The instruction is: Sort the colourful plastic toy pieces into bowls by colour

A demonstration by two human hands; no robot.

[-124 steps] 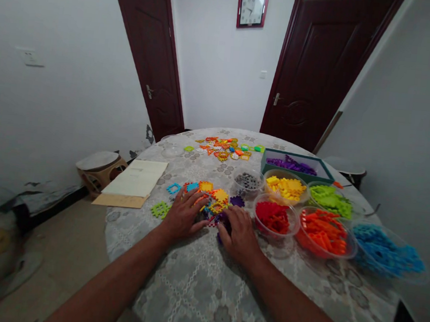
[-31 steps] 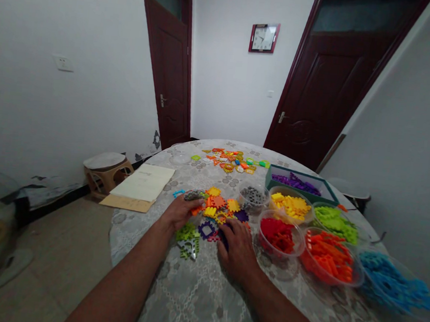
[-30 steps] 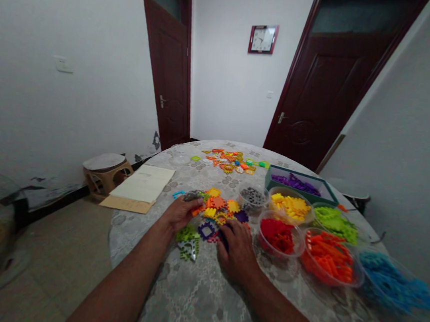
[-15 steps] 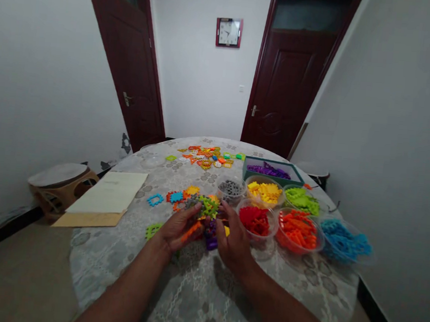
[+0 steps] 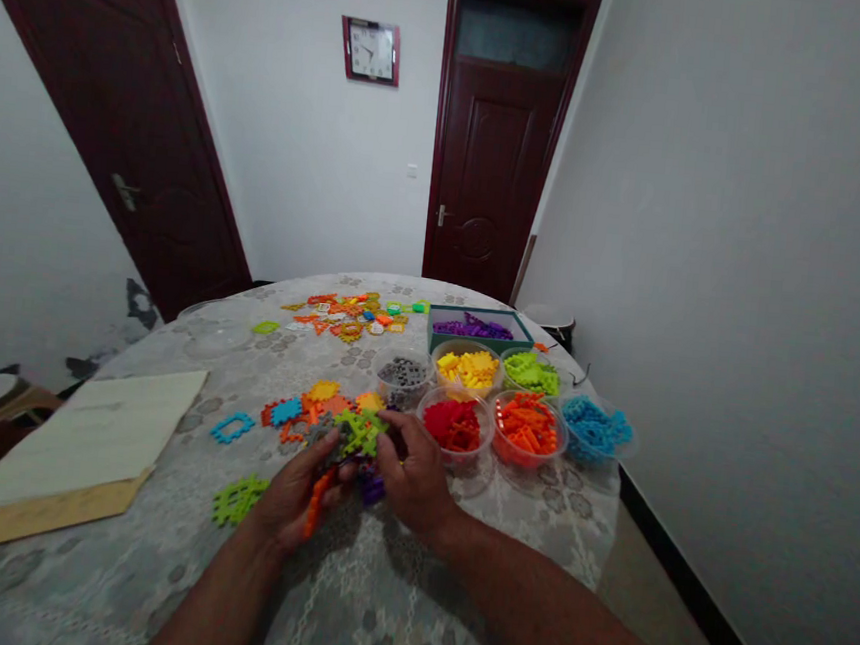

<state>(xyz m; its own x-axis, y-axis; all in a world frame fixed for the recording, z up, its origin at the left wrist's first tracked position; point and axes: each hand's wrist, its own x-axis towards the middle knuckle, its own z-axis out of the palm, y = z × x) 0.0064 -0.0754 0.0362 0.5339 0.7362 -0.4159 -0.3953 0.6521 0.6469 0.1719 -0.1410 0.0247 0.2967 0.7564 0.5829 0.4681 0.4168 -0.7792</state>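
Above the near part of the table, my left hand is closed around a cluster of joined plastic building pieces. Lime green and grey pieces show on top of the cluster, with an orange piece sticking out below by the palm. From the other side, my right hand pinches the green part's right edge between thumb and fingers. Purple pieces show between the hands; I cannot tell whether they belong to the cluster. Left of my left hand lies a flat lime green piece.
Clear tubs hold grey, yellow, green, red, orange and blue pieces. Behind them stands a green box of purple pieces. Loose pieces lie farther back. Paper lies at left.
The view has swung to the right, so the table's things appear farther left. My right hand has closed in on the green part of the cluster; my left hand keeps its hold.
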